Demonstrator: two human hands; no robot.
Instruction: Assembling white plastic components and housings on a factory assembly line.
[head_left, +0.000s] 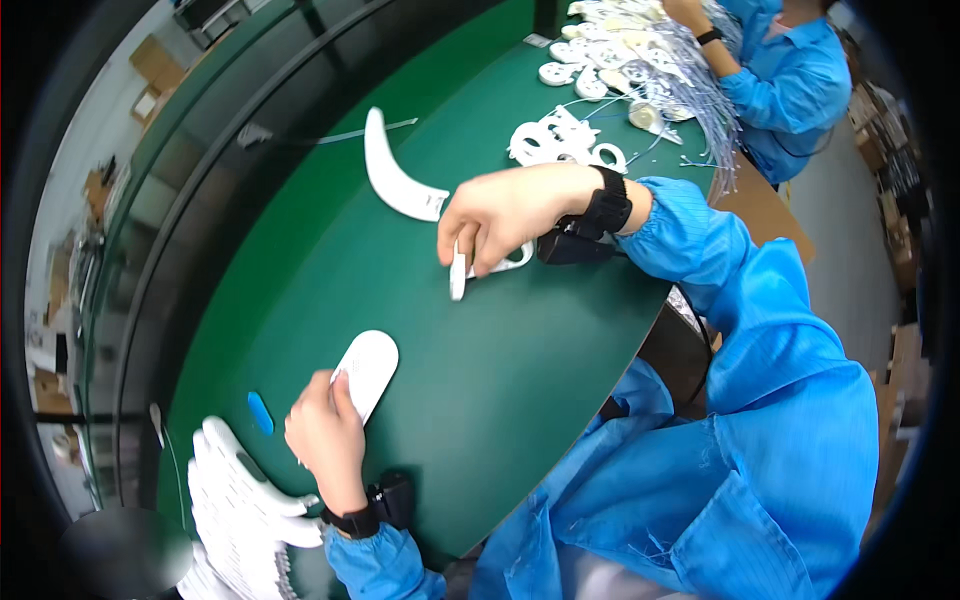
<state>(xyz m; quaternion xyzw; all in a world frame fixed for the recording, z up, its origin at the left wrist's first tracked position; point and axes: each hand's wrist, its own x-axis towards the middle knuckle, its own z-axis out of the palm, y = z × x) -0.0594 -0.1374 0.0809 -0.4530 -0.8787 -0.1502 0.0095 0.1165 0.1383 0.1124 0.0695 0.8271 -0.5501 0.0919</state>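
Observation:
My left hand (328,435) grips a long white plastic piece with a rounded end (372,362) just above the green tabletop (460,400). Its thumb lies on top of the piece. Farther off and to the right, my right hand (515,212) pinches a small flat white part (458,275), seen nearly edge-on. A white part with a ring-shaped end (522,258) shows beneath that hand; whether the fingers touch it is hidden. Beyond the right fingertips lies a curved white plastic piece (392,178).
Stacked curved white pieces (235,500) stand at lower left, near a small blue piece (260,412). White ring-shaped parts (560,140) lie past my right wrist. Farther back are heaped white parts with thin cables (640,60) and a co-worker in a blue sleeve (780,105).

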